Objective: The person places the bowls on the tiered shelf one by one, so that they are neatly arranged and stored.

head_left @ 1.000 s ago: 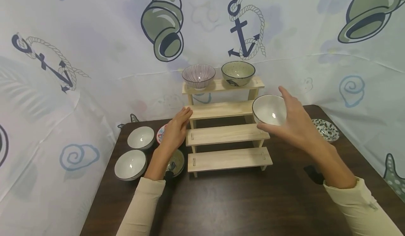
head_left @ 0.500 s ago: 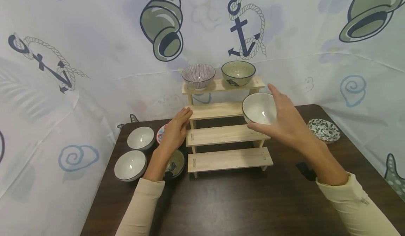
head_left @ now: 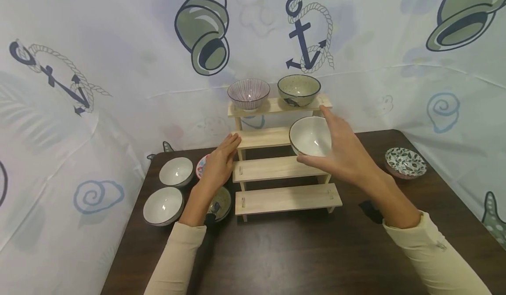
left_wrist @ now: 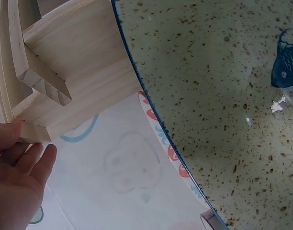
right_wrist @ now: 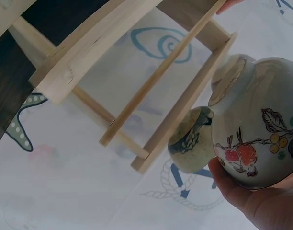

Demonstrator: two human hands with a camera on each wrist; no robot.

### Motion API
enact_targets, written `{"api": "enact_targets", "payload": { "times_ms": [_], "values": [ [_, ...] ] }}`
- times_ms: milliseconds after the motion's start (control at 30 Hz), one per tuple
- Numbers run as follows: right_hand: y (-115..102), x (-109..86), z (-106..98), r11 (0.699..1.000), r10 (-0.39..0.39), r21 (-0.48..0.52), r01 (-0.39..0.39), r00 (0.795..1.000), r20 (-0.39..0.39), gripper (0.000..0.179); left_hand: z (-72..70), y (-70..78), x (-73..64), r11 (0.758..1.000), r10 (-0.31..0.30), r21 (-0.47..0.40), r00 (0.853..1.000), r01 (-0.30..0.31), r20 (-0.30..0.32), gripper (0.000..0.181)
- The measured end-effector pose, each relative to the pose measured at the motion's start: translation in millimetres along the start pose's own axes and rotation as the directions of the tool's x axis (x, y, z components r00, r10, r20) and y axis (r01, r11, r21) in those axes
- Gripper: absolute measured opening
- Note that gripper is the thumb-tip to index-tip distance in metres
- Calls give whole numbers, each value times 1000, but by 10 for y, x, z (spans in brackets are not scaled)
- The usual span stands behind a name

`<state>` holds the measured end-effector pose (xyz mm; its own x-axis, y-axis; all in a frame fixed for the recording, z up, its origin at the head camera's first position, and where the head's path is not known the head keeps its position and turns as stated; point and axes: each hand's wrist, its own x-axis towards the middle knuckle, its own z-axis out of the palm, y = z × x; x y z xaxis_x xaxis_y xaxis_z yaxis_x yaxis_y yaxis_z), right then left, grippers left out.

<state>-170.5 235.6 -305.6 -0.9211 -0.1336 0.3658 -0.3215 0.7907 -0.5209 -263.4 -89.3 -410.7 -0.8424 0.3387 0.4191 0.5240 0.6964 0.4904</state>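
Observation:
My right hand [head_left: 345, 150] grips a white bowl [head_left: 310, 136] with a dark rim, held in front of the right half of the second-highest step of a stepped wooden display stand [head_left: 282, 169]. Fruit sprigs decorate the bowl's outside in the right wrist view, where fingertips [right_wrist: 223, 179] press its side. At the stand's left end, my left hand [head_left: 219, 163] holds the end of that same step; the left wrist view shows the thumb and fingers [left_wrist: 43, 163] about the board end. On the top step sit a purple-striped bowl [head_left: 248, 95] and a speckled green bowl [head_left: 299, 91].
Two white bowls [head_left: 163, 206] stand at the table's left. A speckled fish bowl [head_left: 223, 202] and a red-patterned dish [head_left: 200, 166] are partly hidden by my left arm. A leaf-patterned bowl [head_left: 405, 162] sits at the right. A printed cloth [head_left: 253, 31] hangs behind.
My right hand has carried the white bowl leftward, from beside the stand's right end to in front of its second-highest step. The left hand has stayed in place.

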Motion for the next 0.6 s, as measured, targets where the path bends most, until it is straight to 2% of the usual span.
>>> {"api": "enact_targets", "payload": {
  "times_ms": [167, 600],
  "values": [
    [-72, 26, 47, 1000, 2, -7, -2, 1000, 23, 123, -2, 10, 1, 1000, -6, -8, 1000, 6, -3, 42],
    [-208, 100, 188, 1000, -7, -1, 8, 1000, 22, 121, -25, 30, -11, 1000, -18, -17, 1000, 18, 9, 41]
  ]
}}
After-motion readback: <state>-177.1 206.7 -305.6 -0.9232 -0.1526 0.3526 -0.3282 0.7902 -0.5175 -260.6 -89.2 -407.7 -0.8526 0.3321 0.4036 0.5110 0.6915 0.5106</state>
